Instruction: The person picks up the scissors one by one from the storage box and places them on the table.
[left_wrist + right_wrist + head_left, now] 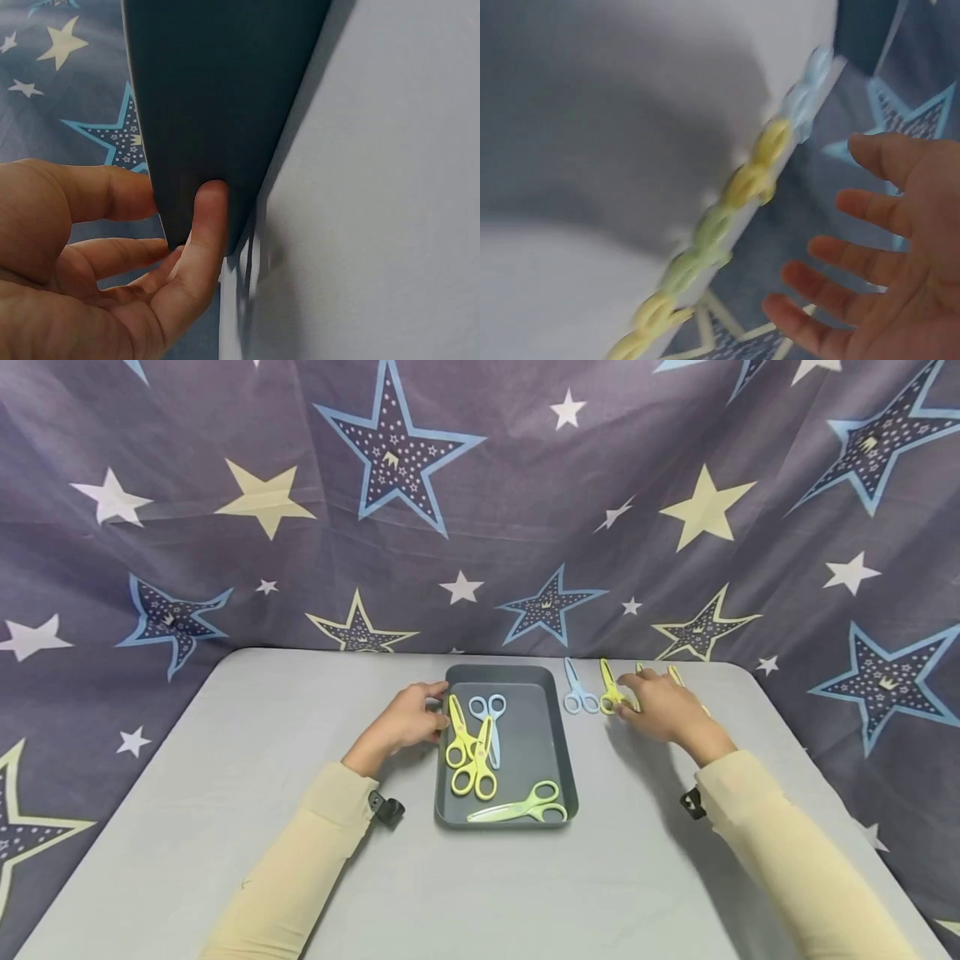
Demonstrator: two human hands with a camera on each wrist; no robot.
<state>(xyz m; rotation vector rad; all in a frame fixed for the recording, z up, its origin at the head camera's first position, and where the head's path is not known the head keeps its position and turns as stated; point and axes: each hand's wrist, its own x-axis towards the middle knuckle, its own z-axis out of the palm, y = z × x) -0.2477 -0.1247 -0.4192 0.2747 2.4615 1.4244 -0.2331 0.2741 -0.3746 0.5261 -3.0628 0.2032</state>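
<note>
My left hand point(412, 718) grips the left side of a dark grey tray point(510, 675), its fingers against the outer wall point(217, 90) near a corner. In the tray lie yellow scissors point(459, 743) overlapping another yellow pair point(465, 779), light blue scissors point(495, 743) and green scissors point(525, 806). My right hand point(663, 706) hovers over a row of scissors, fingers spread, holding nothing. That row has blue scissors point(576, 697), yellow scissors point(609, 693), green scissors point(697, 255) and yellow scissors point(649, 322); the hand partly hides the last two in the head view.
The grey table point(262, 735) has its back edge against a dark curtain point(525, 527) printed with stars. The scissor row lies along that back edge, right of the tray. Dark wrist cameras point(387, 810) sit at both cuffs.
</note>
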